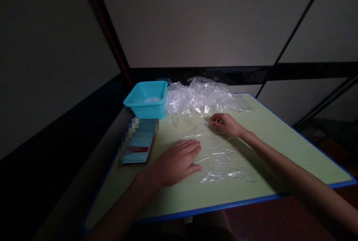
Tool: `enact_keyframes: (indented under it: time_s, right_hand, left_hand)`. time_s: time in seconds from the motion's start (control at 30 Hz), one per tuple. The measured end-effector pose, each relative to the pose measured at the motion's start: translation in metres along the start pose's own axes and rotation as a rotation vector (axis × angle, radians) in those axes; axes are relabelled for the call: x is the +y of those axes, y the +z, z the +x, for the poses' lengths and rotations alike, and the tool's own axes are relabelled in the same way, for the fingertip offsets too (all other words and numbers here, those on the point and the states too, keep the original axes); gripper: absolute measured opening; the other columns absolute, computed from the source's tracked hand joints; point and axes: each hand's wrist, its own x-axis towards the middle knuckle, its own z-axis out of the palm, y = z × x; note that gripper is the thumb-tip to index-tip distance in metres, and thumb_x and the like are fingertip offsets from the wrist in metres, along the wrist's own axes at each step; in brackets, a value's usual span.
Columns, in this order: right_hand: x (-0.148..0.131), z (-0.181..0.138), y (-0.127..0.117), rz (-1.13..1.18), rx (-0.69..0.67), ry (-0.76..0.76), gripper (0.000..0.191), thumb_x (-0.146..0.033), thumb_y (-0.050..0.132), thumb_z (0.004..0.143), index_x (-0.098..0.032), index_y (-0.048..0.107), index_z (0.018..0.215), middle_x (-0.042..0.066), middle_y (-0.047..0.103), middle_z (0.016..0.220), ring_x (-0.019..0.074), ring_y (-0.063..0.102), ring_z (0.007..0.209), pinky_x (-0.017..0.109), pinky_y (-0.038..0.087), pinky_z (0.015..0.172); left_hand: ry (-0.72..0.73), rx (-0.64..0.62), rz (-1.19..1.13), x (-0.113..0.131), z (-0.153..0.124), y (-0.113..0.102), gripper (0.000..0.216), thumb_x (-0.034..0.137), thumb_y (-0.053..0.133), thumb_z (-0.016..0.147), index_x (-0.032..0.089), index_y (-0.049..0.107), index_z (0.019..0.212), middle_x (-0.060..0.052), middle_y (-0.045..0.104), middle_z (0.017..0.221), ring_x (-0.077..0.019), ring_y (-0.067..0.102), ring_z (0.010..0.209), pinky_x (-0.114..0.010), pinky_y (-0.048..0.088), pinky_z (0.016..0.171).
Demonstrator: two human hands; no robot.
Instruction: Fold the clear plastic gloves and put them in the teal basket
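Note:
A clear plastic bag [220,155] lies spread and wrinkled on the pale green table. My left hand [180,160] rests flat on its left side, fingers stretched out and thumb apart. Near the bag's far edge, my right hand [226,123] has its fingers curled in toward the thumb. Whether film is pinched between those fingertips is too faint to tell. Just beyond both hands, a loose heap of clear plastic bags [201,93] covers the back of the table.
A turquoise plastic basket [149,110] with something whitish inside stands at the back left. In front of it lies a phone [137,155], partly pixelated. The table [293,151] has a blue edge, and panelled walls [195,21] rise behind it.

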Motion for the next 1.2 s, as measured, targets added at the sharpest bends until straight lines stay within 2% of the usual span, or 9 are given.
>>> enact_keyframes:
  time_s: [0.13, 0.3, 0.47, 0.57, 0.63, 0.73, 0.87, 1.0, 1.2]
  right_hand:
    - [0.007, 0.026, 0.019, -0.022, 0.040, 0.073, 0.022, -0.031, 0.053, 0.080, -0.012, 0.062, 0.084, 0.007, 0.065, 0.077, 0.0151, 0.057, 0.065, 0.024, 0.040, 0.056]
    - [0.008, 0.030, 0.030, -0.064, 0.088, 0.161, 0.015, -0.030, 0.057, 0.074, -0.015, 0.062, 0.074, 0.007, 0.064, 0.077, 0.0206, 0.056, 0.073, 0.029, 0.036, 0.060]
    - [0.003, 0.023, 0.030, -0.031, 0.108, 0.122, 0.011, -0.024, 0.053, 0.076, -0.016, 0.060, 0.073, 0.008, 0.063, 0.083, 0.0245, 0.053, 0.086, 0.033, 0.034, 0.068]
    - [0.003, 0.019, 0.025, 0.042, 0.117, 0.067, 0.015, -0.027, 0.049, 0.080, -0.017, 0.058, 0.075, 0.006, 0.062, 0.077, 0.0231, 0.054, 0.082, 0.034, 0.035, 0.071]
    - [0.003, 0.017, 0.020, 0.118, 0.123, 0.015, 0.017, -0.030, 0.045, 0.082, -0.018, 0.054, 0.076, 0.005, 0.062, 0.075, 0.0203, 0.056, 0.076, 0.033, 0.037, 0.070]
    - [0.002, 0.014, 0.012, 0.247, 0.130, -0.074, 0.018, -0.034, 0.041, 0.085, -0.019, 0.048, 0.080, 0.005, 0.061, 0.080, 0.0176, 0.058, 0.076, 0.029, 0.042, 0.068]
    - [-0.001, 0.009, 0.002, 0.388, 0.136, -0.171, 0.022, -0.038, 0.050, 0.081, -0.018, 0.047, 0.091, 0.003, 0.062, 0.079, 0.0172, 0.060, 0.076, 0.031, 0.045, 0.071]
    - [-0.004, 0.001, -0.006, 0.534, 0.074, -0.250, 0.025, -0.034, 0.060, 0.077, -0.017, 0.052, 0.095, 0.002, 0.063, 0.075, 0.0172, 0.061, 0.073, 0.033, 0.045, 0.073]
    - [-0.006, -0.016, -0.018, 0.467, -0.131, -0.258, 0.023, -0.031, 0.060, 0.078, -0.017, 0.057, 0.096, 0.003, 0.066, 0.078, 0.0165, 0.061, 0.077, 0.035, 0.045, 0.077]
  left_hand:
    - [0.070, -0.015, -0.058, -0.019, 0.015, 0.011, 0.020, 0.023, 0.056, 0.083, 0.015, 0.060, 0.102, -0.007, 0.060, 0.115, -0.0190, 0.055, 0.107, -0.032, 0.041, 0.092]
    - [0.072, 0.070, -0.159, -0.029, 0.015, 0.026, 0.015, 0.015, 0.051, 0.085, 0.016, 0.061, 0.096, -0.005, 0.061, 0.108, -0.0177, 0.054, 0.102, -0.032, 0.041, 0.091]
    - [0.028, 0.183, -0.264, -0.032, 0.017, 0.039, 0.016, 0.011, 0.049, 0.084, 0.016, 0.062, 0.091, -0.005, 0.061, 0.102, -0.0169, 0.054, 0.098, -0.031, 0.043, 0.088]
    - [0.040, 0.240, -0.290, -0.033, 0.017, 0.043, 0.014, 0.011, 0.051, 0.082, 0.017, 0.062, 0.087, -0.004, 0.062, 0.100, -0.0166, 0.055, 0.094, -0.031, 0.045, 0.085]
    - [-0.015, 0.336, -0.309, -0.034, 0.017, 0.046, 0.015, 0.009, 0.053, 0.080, 0.019, 0.062, 0.087, -0.003, 0.063, 0.098, -0.0163, 0.057, 0.092, -0.030, 0.046, 0.084]
    - [-0.192, 0.487, -0.321, -0.037, 0.016, 0.049, 0.028, 0.004, 0.052, 0.075, 0.019, 0.059, 0.097, -0.004, 0.062, 0.100, -0.0179, 0.056, 0.096, -0.032, 0.045, 0.086]
    - [-0.337, 0.541, -0.293, -0.043, 0.016, 0.051, 0.041, 0.001, 0.050, 0.072, 0.015, 0.052, 0.110, -0.009, 0.059, 0.109, -0.0223, 0.054, 0.101, -0.038, 0.044, 0.089]
    - [-0.383, 0.540, -0.263, -0.044, 0.016, 0.051, 0.044, 0.001, 0.052, 0.070, 0.014, 0.050, 0.111, -0.010, 0.060, 0.109, -0.0234, 0.054, 0.102, -0.041, 0.042, 0.091]
    - [-0.371, 0.489, -0.231, -0.035, 0.014, 0.047, 0.039, 0.009, 0.056, 0.069, 0.015, 0.052, 0.107, -0.008, 0.062, 0.103, -0.0225, 0.057, 0.095, -0.038, 0.045, 0.086]
